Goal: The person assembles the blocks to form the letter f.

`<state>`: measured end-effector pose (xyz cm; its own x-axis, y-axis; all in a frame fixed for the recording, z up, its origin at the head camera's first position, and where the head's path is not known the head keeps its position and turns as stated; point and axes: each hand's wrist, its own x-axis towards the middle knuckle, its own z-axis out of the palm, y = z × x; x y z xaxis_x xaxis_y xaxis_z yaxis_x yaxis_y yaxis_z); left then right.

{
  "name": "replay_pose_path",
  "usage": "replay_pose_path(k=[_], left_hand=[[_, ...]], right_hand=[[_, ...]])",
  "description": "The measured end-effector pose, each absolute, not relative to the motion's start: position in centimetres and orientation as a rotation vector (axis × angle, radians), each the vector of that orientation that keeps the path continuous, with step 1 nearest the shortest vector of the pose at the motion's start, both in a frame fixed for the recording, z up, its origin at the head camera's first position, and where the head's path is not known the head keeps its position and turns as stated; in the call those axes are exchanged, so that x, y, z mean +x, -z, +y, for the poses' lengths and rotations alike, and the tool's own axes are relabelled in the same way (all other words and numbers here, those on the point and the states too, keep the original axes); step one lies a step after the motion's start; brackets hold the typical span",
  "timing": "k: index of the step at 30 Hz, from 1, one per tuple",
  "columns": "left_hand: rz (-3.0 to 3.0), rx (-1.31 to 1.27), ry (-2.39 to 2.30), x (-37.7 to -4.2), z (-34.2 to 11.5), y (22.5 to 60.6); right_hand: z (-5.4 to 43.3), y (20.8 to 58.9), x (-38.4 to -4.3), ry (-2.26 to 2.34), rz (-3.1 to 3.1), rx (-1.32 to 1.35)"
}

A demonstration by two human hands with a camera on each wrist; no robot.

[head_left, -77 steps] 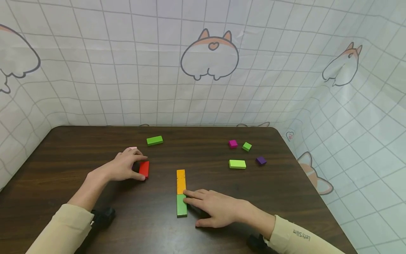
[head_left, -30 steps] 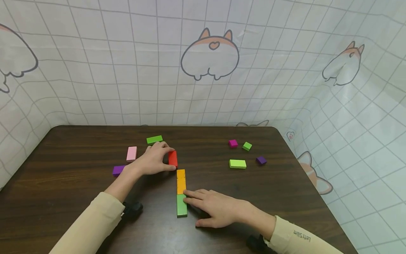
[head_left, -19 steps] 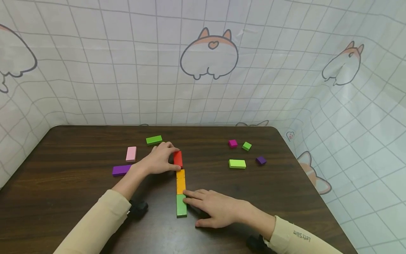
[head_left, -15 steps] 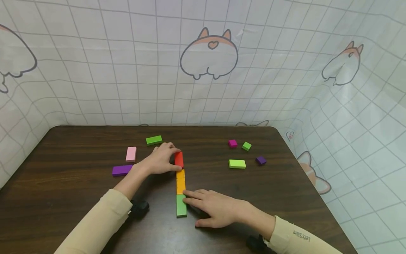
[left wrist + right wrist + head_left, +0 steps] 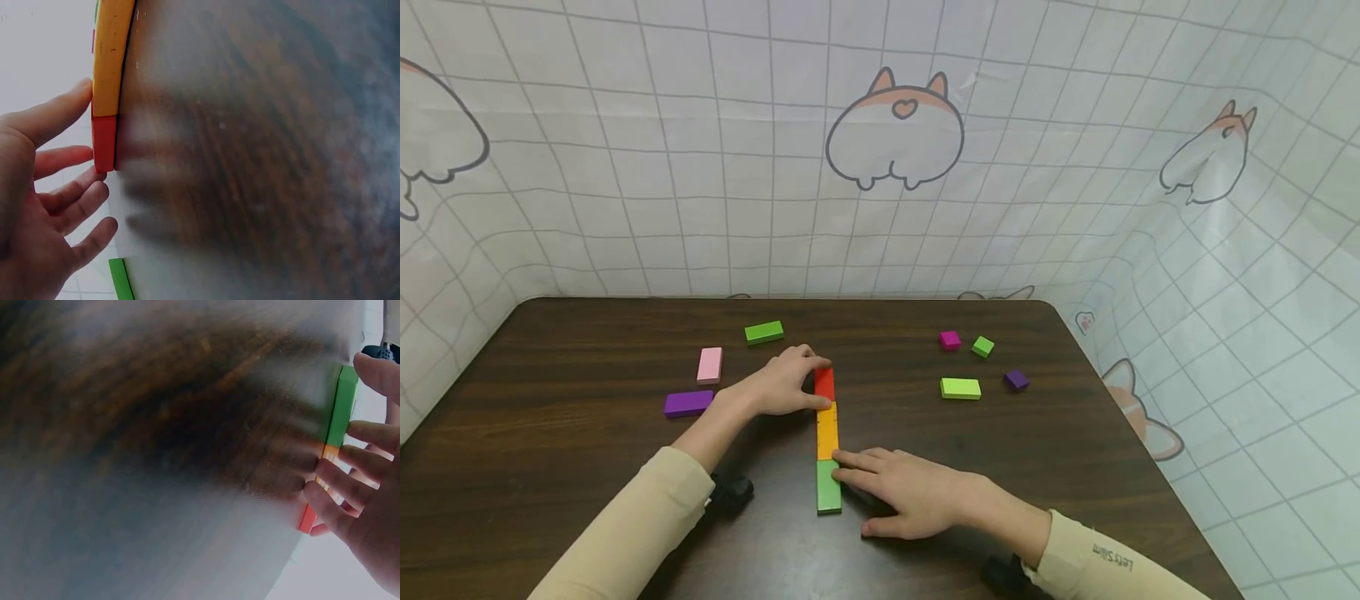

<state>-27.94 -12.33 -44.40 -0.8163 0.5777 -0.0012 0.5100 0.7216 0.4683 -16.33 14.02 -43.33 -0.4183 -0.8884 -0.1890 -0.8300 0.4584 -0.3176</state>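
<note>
Three flat blocks lie end to end on the dark table: a red block at the far end, an orange block in the middle and a green block nearest me. My left hand reaches around the red block from the left. In the left wrist view its thumb rests at the side of the orange block, while fingertips touch the red block along its side and end. From the right, my right hand touches the row with spread fingertips, near the joint between the orange and green blocks.
Left of the row lie a pink block, a purple block and a bright green block. On the right are a lime block and small magenta, green and dark purple cubes. Gridded cloth stands behind.
My left hand has carried the red block rightward from the left side and brought it against the orange block's far end. My right hand has stayed still.
</note>
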Motion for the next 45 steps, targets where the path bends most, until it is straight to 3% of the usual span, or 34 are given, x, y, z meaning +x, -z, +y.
replay_pose_path(k=[19,27,45], left_hand=[[2.740,0.900,-0.700,-27.7,-13.0,44.5],[2.740,0.930,-0.648,-26.1,-13.7,43.9],[2.726,0.943,-0.572,-20.6,-13.6,44.8]], right_hand=[[13.8,43.4,-16.3,0.282,2.373,-1.453],[14.5,43.1,-16.7,0.429,2.360,-1.379],[22.1,42.5,-23.9,0.831,2.908,-1.089]])
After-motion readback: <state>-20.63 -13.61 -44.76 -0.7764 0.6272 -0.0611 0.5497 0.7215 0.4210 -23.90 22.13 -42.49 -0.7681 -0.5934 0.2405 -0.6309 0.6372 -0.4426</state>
